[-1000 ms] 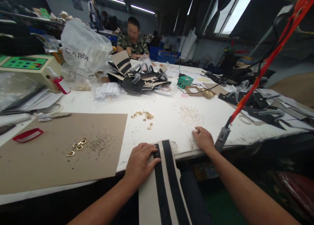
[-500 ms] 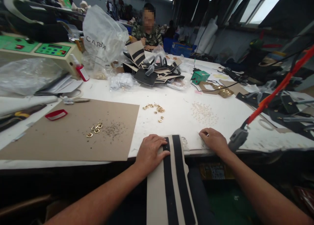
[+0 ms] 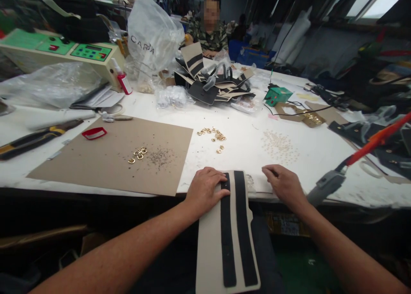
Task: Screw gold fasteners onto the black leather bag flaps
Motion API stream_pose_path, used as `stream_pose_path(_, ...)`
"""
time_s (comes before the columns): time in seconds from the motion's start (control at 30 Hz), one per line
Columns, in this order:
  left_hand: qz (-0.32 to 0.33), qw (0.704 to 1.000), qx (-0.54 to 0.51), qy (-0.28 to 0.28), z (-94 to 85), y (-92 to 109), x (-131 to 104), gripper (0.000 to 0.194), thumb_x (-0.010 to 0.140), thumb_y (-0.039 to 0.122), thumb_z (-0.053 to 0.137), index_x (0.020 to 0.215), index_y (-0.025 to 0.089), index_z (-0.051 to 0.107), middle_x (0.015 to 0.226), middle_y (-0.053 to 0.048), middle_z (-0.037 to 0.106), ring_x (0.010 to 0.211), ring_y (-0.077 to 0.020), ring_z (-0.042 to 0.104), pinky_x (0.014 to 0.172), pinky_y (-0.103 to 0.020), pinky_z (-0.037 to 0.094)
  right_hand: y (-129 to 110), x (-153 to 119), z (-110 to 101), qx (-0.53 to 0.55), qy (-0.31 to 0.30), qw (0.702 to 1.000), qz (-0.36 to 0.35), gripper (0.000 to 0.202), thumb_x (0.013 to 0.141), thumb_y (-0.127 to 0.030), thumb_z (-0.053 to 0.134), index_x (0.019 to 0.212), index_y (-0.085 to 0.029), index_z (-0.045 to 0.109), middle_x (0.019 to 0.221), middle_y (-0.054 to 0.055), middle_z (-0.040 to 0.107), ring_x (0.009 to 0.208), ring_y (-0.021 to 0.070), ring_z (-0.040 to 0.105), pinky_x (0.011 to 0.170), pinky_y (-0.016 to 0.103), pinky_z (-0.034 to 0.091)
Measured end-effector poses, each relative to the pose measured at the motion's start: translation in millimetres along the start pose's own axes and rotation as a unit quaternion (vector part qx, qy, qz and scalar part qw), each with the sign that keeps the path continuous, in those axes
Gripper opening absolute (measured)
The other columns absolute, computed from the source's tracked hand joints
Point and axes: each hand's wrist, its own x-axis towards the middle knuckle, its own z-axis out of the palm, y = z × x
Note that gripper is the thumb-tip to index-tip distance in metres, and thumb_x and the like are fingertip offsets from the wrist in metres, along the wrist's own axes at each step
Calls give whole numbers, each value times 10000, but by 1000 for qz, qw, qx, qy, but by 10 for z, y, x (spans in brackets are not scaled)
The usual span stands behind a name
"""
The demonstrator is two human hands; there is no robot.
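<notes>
My left hand (image 3: pixel 205 190) is closed on the top end of a beige panel (image 3: pixel 209 251) with two black strips, its thumb lying on the left strip. The panel hangs over the table's front edge toward my lap. To its right, my right hand (image 3: pixel 285 186) is held in a pinch near the table edge; whatever is between the fingertips, if anything, is too small to make out. Beyond this hand lie many small pale pieces (image 3: pixel 279 147) scattered on the white table. Gold buckle-like rings (image 3: pixel 219 135) lie in a loose group farther from the panel.
On the left, a brown board (image 3: pixel 109 172) bears more gold rings (image 3: pixel 138 154) and dark bits (image 3: pixel 162 157); pliers (image 3: pixel 41 138) lie beside it. A grey tool on an orange cord (image 3: pixel 330 180) hangs at right. Behind are striped pieces (image 3: pixel 205 93) and a seated person (image 3: pixel 210 33).
The view has swung left, so the table things sit farther right. The panel's lower end now shows. My left hand keeps its hold, and my right hand stays pinched near the table edge.
</notes>
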Motion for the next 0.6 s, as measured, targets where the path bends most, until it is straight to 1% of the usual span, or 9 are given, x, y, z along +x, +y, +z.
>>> stream_pose_path(0.07,-1,1000,3,-1,8,-7,2,342,783,306,909,1083,240,760,1180,-28,780,1175,-268,639,1032,-471,471,-305,-100,50,100,-36,994,-23,317,1042,-457,504,1042,-234,729,898,13,747,823,195,687,770,287,497)
stream_pose_path(0.17,1,1000,3,2,22,-16,-2,360,777,312,912,1095,245,756,1177,-24,780,1173,-268,636,1026,-469,476,-725,-196,172,269,-88,957,-62,257,1005,-435,564,944,-244,725,906,5,736,865,204,680,808,311,493)
stream_pose_path(0.2,2,1000,2,3,27,-18,-5,358,780,313,910,1095,244,754,1177,-23,780,1170,-267,635,1025,-467,477,-819,-207,215,297,-93,947,-74,230,990,-411,584,915,-242,720,914,10,727,886,211,672,832,327,484)
stream_pose_path(0.23,2,1000,2,4,31,-21,-7,354,782,312,907,1092,242,752,1175,-23,780,1168,-267,635,1025,-465,477,-885,-209,256,304,-92,944,-85,209,980,-388,592,895,-242,715,910,13,713,893,215,662,845,340,474)
stream_pose_path(0.3,4,1000,2,4,36,-25,-9,345,787,314,903,1087,240,750,1173,-22,782,1168,-267,633,1028,-465,473,-939,-197,323,294,-83,946,-105,181,971,-349,598,873,-242,707,891,16,674,886,217,641,848,358,460)
stream_pose_path(0.4,8,1000,2,5,42,-32,-8,345,789,316,902,1088,239,749,1173,-14,783,1167,-264,633,1029,-462,467,-915,-181,379,273,-80,950,-126,166,971,-314,603,862,-247,710,877,17,630,875,217,620,849,370,451)
stream_pose_path(0.6,14,1000,-3,6,59,-55,-12,335,805,334,889,1094,245,745,1181,-13,782,1172,-260,629,1041,-464,457,-902,-211,393,273,-74,950,-134,157,966,-292,616,871,-252,734,862,19,626,871,220,620,828,369,443)
